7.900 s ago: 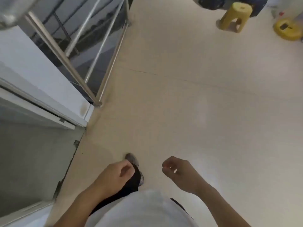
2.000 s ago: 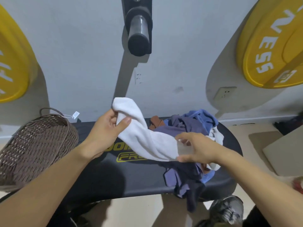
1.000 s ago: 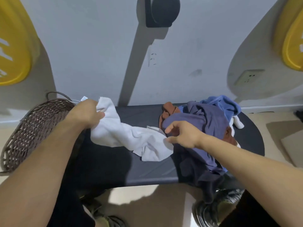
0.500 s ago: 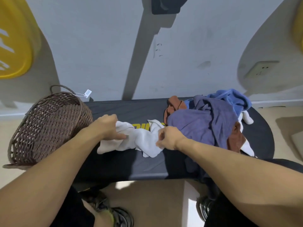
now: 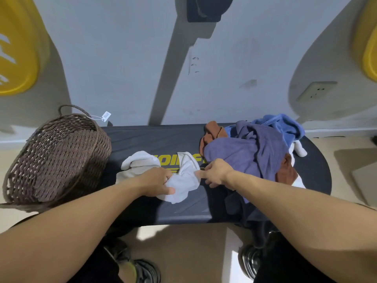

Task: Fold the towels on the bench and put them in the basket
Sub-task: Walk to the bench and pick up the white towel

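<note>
A crumpled white towel (image 5: 183,180) lies on the black bench (image 5: 155,139) in the middle of the view. My left hand (image 5: 157,183) grips its near left part. My right hand (image 5: 216,173) pinches its right edge. To the right sits a heap of towels (image 5: 251,154): purple on top, blue behind, rust-brown and white underneath. Part of the heap hangs over the bench's front edge. A brown wicker basket (image 5: 55,158) rests tilted at the bench's left end, its opening facing away from me.
A grey wall stands right behind the bench. Yellow weight plates (image 5: 16,50) hang at the upper left and upper right, a black bar end (image 5: 206,7) at the top middle. My shoes (image 5: 142,270) stand on the beige floor below the bench.
The white towel has been brought down from the air onto the bench and bunched together. My left hand has slid right along it toward my right hand.
</note>
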Tool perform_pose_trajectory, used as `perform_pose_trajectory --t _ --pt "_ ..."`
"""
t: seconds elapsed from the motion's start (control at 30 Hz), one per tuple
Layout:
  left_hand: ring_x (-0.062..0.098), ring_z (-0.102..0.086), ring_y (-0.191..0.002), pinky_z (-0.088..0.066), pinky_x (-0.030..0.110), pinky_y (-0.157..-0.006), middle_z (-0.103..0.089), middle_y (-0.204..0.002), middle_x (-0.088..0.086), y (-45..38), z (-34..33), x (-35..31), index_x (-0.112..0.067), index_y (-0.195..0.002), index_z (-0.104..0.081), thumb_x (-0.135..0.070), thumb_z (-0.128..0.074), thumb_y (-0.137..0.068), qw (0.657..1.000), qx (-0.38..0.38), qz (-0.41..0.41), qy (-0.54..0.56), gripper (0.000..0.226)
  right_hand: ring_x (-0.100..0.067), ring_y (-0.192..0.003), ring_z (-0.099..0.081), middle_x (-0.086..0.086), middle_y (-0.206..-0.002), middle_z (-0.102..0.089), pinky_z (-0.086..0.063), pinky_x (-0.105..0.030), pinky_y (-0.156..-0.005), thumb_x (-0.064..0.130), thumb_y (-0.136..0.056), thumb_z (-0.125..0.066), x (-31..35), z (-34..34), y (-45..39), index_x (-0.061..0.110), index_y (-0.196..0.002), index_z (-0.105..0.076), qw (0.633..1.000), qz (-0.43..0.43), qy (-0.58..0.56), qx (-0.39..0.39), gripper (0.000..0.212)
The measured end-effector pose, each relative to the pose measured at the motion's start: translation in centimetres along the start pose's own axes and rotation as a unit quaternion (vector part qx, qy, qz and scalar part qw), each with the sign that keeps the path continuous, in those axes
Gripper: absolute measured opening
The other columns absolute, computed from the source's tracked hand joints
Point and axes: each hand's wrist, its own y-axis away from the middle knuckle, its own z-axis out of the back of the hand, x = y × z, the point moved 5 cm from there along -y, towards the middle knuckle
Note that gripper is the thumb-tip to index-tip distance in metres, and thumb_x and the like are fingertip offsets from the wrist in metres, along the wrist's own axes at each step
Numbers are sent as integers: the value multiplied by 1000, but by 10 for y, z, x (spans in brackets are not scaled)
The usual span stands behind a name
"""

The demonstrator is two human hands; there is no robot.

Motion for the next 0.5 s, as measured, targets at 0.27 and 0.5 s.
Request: perform_pose_trajectory --t 0.27,0.5 --pt "24 -71 -83 -58 41 -80 -70 -92 2 15 13 40 -24 -93 -62 -60 -53 -80 988 100 114 -19 40 -24 -75 -60 -8 -82 -62 -59 -37 -75 24 -88 -68 51 -30 9 6 -89 -63 996 80 -37 9 18" --pt "-2 -58 -100 -50 24 -85 -55 -112 -18 32 80 -8 -41 -125 -45 -66 -80 -48 981 -68 -20 179 88 -15 -69 -54 -4 -76 -62 -45 -31 -68 30 -92 -69 93 39 66 2 -93 -67 959 253 -131 -7 28"
